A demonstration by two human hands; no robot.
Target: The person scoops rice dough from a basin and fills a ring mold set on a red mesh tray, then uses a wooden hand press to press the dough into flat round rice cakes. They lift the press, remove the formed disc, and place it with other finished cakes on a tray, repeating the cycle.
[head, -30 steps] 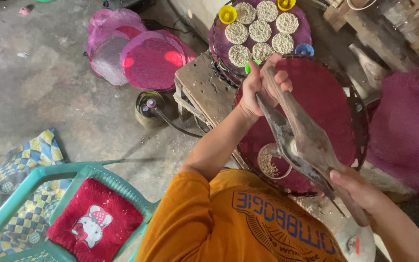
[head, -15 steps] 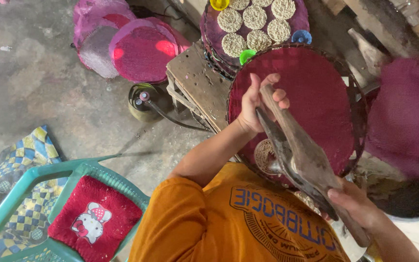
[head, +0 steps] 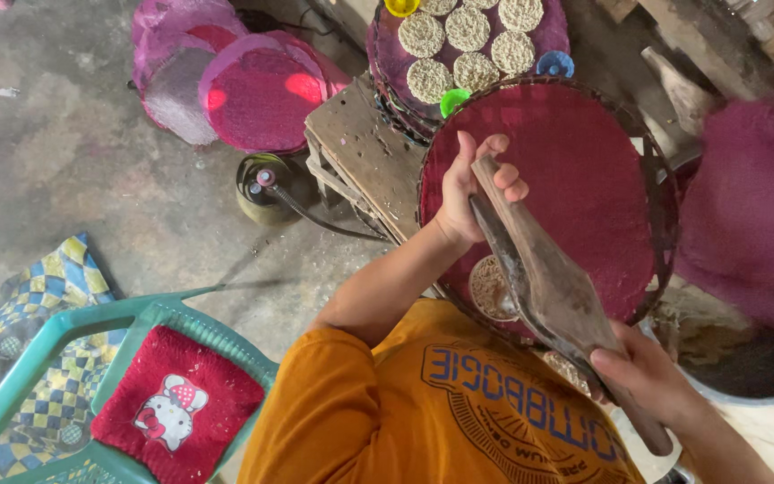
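Nearer now: flat wooden paddle point(head: 544, 278)

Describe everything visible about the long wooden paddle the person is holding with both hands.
The wooden paddle is long, dark and worn, narrow at the top and widening to a flat blade lower down. It lies tilted across the round magenta mesh tray, top end up-left, lower end toward the person's body. The left hand wraps its narrow top; the right hand grips its lower end. Beneath it on the tray sits one round pale disc; whether the blade touches it cannot be told.
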